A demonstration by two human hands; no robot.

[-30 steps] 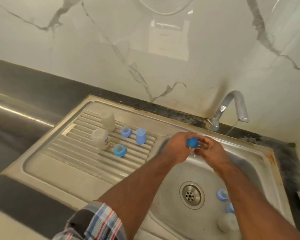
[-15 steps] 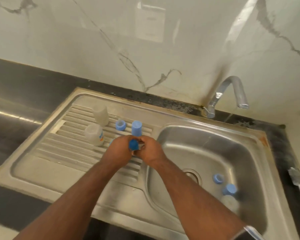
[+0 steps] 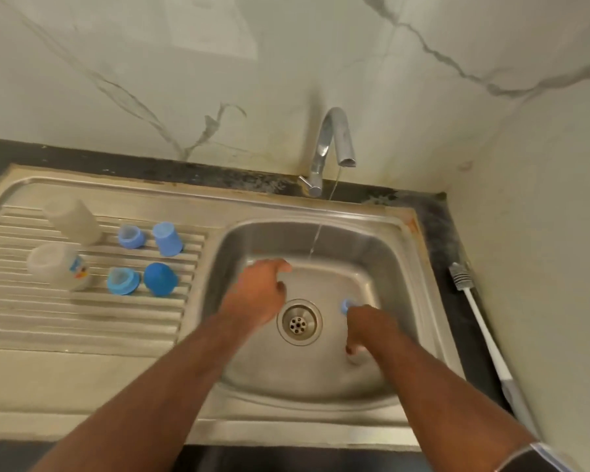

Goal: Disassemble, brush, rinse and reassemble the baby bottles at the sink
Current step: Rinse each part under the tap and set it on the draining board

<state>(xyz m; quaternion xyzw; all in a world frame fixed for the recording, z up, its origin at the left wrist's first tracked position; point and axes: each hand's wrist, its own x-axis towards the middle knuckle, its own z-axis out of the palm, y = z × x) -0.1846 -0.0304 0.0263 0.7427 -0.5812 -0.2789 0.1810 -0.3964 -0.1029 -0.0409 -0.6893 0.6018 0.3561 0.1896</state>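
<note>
Wall: white marble (image 3: pixel 286 63) with thin grey lines, meeting a plain side wall (image 3: pixel 542 233) in the corner.
Desk: dark stone (image 3: pixel 218 177) with light specks, under the wall.
Light: soft shine on the wall.

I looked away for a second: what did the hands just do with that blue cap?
Both hands carried the blue cap from the basin to the drainboard and let go. The left hand is back over the basin, empty; the right hand reaches the parts left there. The bottles and other blue parts stayed put.
</note>
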